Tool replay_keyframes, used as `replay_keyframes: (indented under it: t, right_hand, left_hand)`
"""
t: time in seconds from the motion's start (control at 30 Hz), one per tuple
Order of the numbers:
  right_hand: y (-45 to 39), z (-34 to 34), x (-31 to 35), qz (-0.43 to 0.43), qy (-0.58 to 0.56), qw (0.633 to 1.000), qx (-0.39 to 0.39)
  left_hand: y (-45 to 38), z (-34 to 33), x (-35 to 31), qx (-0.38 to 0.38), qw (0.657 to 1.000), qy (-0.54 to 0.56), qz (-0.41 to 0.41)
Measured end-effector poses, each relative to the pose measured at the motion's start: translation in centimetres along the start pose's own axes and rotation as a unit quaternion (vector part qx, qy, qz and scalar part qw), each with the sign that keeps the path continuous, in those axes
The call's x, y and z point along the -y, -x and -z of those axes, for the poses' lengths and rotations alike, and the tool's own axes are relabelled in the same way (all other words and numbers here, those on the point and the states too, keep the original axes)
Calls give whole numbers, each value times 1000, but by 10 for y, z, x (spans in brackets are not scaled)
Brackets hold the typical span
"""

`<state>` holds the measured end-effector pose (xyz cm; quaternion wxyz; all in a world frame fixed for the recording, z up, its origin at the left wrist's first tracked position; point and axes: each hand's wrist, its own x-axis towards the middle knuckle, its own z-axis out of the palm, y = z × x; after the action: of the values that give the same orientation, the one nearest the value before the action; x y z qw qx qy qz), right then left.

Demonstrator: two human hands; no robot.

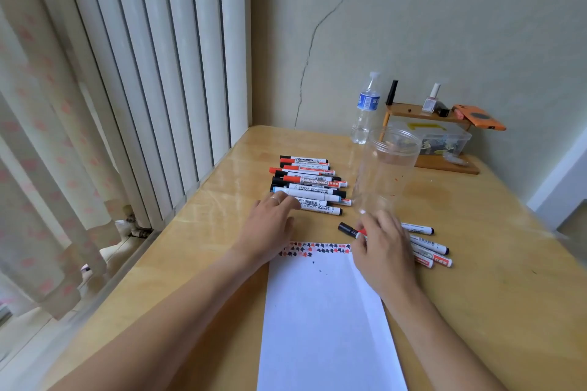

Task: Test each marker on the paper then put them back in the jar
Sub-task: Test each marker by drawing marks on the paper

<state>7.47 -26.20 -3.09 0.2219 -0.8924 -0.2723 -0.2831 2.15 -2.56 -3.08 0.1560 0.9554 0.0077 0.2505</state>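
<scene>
On a wooden counter, the right grip curls around a black-capped marker just above the paper. The left grip, fingers relaxed, rests against a row of markers. The clear jar stands upright beyond.
</scene>
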Motion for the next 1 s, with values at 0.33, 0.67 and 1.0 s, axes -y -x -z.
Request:
replay_keyframes:
  t: [0.33, 0.67, 1.0]
  right_hand:
    - [7, -19, 24, 50, -178, 967, 175]
    - [7, -13, 26, 50, -191, 964, 178]
    - [3, -3, 44, 171, -89, 981, 12]
  left_hand:
    - [-24, -10, 15, 4, 999, -53, -2]
    - [-3, 15, 27, -48, 999, -24, 3]
    - [45, 32, -6, -35, 987, 142, -70]
